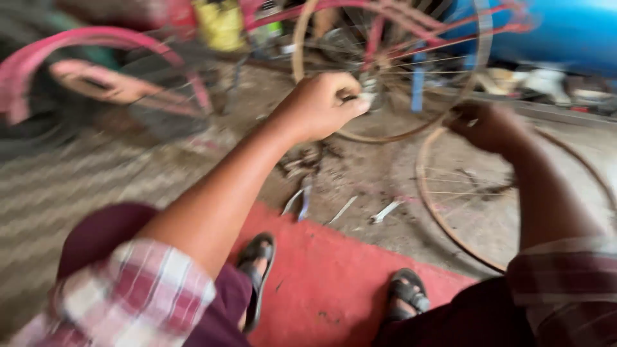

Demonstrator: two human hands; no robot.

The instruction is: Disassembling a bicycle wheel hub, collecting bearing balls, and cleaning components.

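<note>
The left hand is closing in a fist on something small and pale at the hub of the upright wheel. The right hand is gripping the rim of the loose wheel beside it. It looks like hub work; next, a steady hold. Spanners are lying below the hands.

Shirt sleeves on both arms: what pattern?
Plaid shirt sleeves, red-pink and white checks; head view shows the left one best.

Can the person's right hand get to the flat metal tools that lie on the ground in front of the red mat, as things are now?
Probably yes. The right hand grips the loose wheel rim, but nothing lies between it and the metal tools; it would have to release the rim first.
</note>
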